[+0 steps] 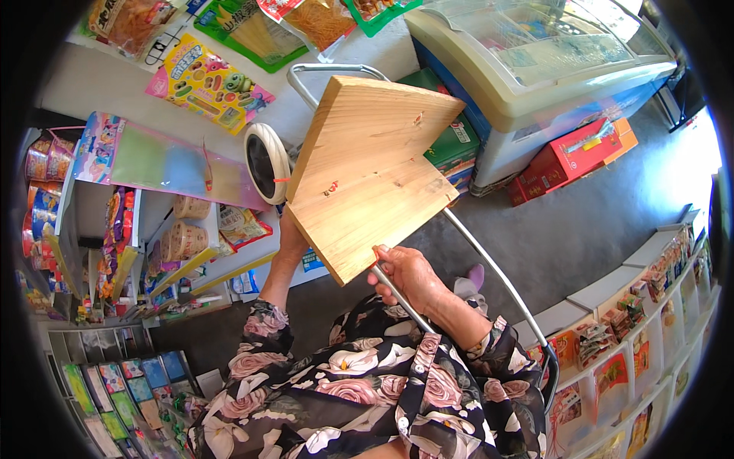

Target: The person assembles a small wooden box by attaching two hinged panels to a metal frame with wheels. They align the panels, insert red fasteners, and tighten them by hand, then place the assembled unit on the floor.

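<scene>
Two pale wooden boards joined at an angle, like a seat and backrest [378, 203], sit on a silver metal tube frame [487, 264] in front of me. A white-rimmed wheel [266, 163] with a dark centre shows beside the left board edge. My left hand [292, 239] is at the boards' left side, its fingers hidden behind the wood. By the near edge, my right hand [414, 277] is closed round a metal tube [404, 297], thumb tip close to the board. A grey tube bar [336, 67] arches beyond the boards.
A glass-topped chest freezer [527, 92] stands at the far right, with a red carton [562, 161] on the grey floor [535, 237] beside it. Shelves of packaged snacks [183, 241] line the left. Clear bins [612, 375] run along the lower right. Snack bags hang at the top.
</scene>
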